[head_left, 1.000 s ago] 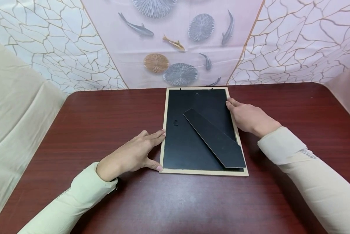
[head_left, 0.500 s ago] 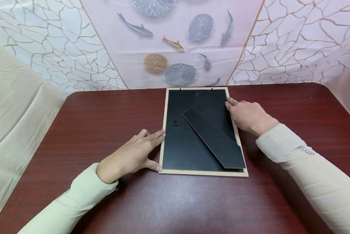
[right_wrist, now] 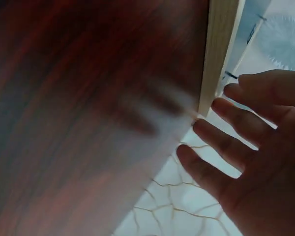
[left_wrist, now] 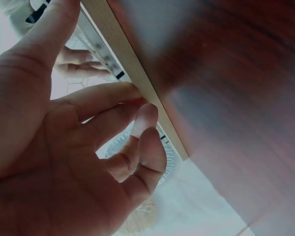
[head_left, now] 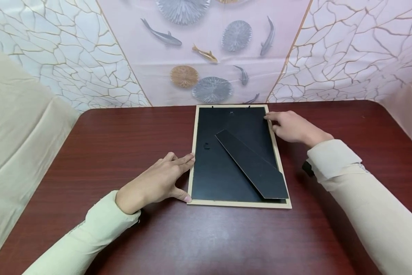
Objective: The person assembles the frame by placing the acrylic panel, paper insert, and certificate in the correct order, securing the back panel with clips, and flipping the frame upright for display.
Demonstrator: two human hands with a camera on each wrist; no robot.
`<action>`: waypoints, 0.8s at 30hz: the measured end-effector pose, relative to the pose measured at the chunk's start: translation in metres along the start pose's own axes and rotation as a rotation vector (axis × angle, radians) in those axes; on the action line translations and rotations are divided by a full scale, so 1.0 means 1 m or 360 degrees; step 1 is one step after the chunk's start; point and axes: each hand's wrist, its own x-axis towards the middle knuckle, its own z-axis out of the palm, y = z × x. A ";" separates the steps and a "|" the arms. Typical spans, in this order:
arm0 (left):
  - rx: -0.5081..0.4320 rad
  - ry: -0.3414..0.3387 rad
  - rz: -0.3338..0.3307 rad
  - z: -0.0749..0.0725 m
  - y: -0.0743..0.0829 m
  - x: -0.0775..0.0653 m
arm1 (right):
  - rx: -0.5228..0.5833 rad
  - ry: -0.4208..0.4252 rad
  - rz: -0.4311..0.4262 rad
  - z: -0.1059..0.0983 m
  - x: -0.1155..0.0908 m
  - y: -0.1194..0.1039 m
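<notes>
A picture frame (head_left: 193, 131) with a light wooden rim lies face down on the table. Its black backboard (head_left: 223, 175) carries a folding stand (head_left: 254, 166) that slants toward the lower right corner. My left hand (head_left: 156, 183) touches the left rim with its fingertips, and its thumb rests at the near left corner. In the left wrist view, the fingertips meet the side of the rim. Near the far right corner is my right hand (head_left: 293, 126), with fingertips over the right rim. The right wrist view has those fingers spread beside the wooden edge (right_wrist: 217, 54).
The dark red wooden table (head_left: 123, 130) extends around the frame. At its back edge hangs a cloth (head_left: 223, 46) printed with fish and round shapes. Small metal tabs stand at the frame's far edge, and a small hanger loop (head_left: 206, 146) sits on the backboard.
My right hand has shifted slightly away along the right rim, and its fingertips now reach over it. My left hand and the picture frame have stayed in place.
</notes>
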 end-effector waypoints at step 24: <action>0.0020 0.0012 0.0008 -0.001 0.000 0.000 | 0.0281 -0.0122 0.0189 -0.001 0.050 -0.010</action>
